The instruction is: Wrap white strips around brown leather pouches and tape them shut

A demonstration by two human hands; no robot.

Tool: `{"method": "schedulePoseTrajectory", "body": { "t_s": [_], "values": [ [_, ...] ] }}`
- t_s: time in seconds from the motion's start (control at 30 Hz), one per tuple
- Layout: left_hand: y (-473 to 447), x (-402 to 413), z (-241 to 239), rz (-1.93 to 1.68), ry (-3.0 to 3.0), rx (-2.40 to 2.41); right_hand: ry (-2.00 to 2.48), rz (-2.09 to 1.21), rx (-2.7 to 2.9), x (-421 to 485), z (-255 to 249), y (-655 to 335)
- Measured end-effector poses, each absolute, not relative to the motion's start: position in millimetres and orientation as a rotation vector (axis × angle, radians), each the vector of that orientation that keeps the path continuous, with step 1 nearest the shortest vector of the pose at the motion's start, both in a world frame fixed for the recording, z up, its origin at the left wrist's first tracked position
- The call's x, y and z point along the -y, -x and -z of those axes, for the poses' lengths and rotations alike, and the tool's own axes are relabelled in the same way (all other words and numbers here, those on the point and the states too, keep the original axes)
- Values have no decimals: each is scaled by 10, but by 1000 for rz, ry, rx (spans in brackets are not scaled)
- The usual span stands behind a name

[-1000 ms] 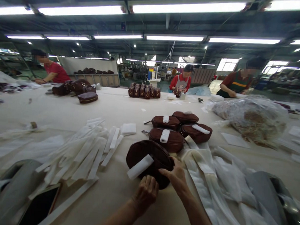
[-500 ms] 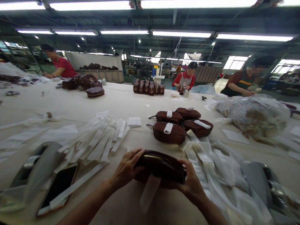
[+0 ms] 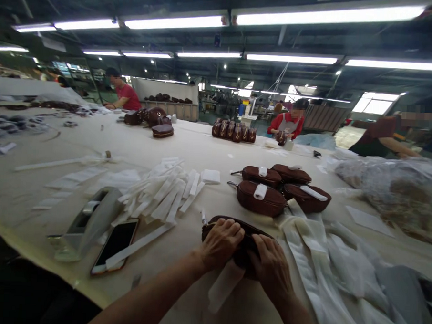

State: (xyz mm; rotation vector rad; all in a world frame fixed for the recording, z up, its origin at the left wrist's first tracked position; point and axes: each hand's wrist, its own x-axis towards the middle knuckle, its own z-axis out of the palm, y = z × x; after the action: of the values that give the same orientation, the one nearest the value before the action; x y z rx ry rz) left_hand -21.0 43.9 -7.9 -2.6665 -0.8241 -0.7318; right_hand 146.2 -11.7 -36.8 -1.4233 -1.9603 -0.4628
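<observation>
A dark brown leather zip pouch (image 3: 248, 226) lies on the table right in front of me, a metal zip pull at its left end. My left hand (image 3: 222, 244) presses on its upper left part, fingers curled over the zip opening. Close beside it, my right hand (image 3: 271, 265) grips the pouch's right part with fingers bent over the top edge. What the fingertips pinch is hidden. From under the pouch, a white paper strip (image 3: 226, 285) comes out toward me between my forearms. Just beyond are several finished-looking brown pouches (image 3: 260, 198), with white wrapping around parts of them.
Loose white strips (image 3: 161, 188) pile up left of centre, near a phone (image 3: 116, 243) and a grey tape dispenser (image 3: 91, 223). White foam sheeting (image 3: 312, 252) and another dispenser (image 3: 407, 294) lie on the right. Behind them sits a plastic-wrapped bundle (image 3: 397, 194). Co-workers stand around the table.
My hands have moved from the pouch's two ends inward onto its top, now close together. The pouch has tipped and sits lower. The view has turned left.
</observation>
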Motion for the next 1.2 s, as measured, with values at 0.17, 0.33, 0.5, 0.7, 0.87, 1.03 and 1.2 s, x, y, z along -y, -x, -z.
{"method": "schedulePoseTrajectory", "body": {
  "t_s": [0.17, 0.33, 0.5, 0.7, 0.87, 1.03, 1.2],
  "values": [
    [177, -594, -88, 483, 2907, 911, 1523, 300, 2024, -7, 332, -1587],
    [468, -723, 57, 954, 3112, 810, 1494, 269, 2050, 2, 282, -1623],
    [691, -671, 237, 1275, 2911, 737, 1452, 228, 2031, 64, 304, -1635],
    [658, -633, 210, 1071, 2903, 903, 1488, 310, 2032, 104, 329, -1585],
    [605, -696, 168, 911, 2975, 956, 1503, 256, 2036, 146, 299, -1554],
    [666, -635, 135, 1130, 2902, 853, 1569, -7, 2007, 167, 135, -1570],
    [665, -282, 283, 1133, 2743, 606, 1604, -4, 2042, 154, 65, -1542]
  ]
}}
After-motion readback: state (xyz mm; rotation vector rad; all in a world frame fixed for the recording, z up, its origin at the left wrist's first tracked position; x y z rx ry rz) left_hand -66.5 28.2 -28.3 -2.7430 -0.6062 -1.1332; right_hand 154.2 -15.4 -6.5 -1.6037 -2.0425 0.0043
